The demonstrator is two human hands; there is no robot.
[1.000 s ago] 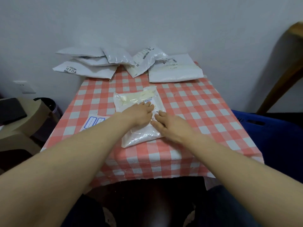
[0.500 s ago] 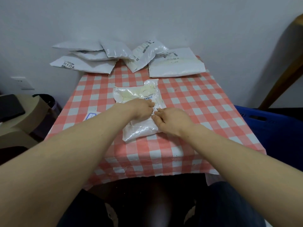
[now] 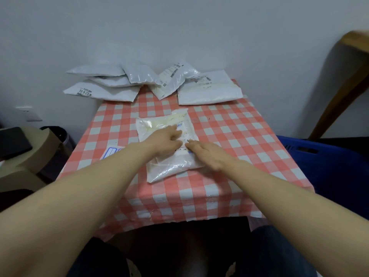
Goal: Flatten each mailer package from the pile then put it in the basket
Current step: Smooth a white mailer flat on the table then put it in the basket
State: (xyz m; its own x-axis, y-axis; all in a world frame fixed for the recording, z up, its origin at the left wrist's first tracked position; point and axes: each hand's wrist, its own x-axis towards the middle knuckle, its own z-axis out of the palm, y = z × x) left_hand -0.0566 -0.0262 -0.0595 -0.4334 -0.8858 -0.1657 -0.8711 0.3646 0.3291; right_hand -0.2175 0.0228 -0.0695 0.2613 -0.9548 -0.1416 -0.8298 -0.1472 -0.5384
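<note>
Two hands: I have the left hand (image 3: 165, 143) and the right hand (image 3: 208, 155) both on one white mailer (image 3: 165, 170), fingertips almost meeting over its middle.
Left fingers (image 3: 175, 134): spread and nearly straight, pressing down, gripping nothing.
Right fingers (image 3: 192, 146): straight and close together, flat on the plastic, holding nothing.
Mailer position: directly under both palms on the checked tablecloth (image 3: 229, 126). Its near end shows behind my wrists and its far end lies beyond the fingertips.
Mailer long axis: runs away from me, with the far end leaning slightly left.
Flattening: I judge it unfinished, as the far part looks puffy.
Blue basket (image 3: 329, 162): right of the right hand, past the table edge. That hand is nearer, so I expect it to carry the mailer across.
Pile of mailers (image 3: 139, 82): well beyond both sets of fingertips, against the wall.
</note>
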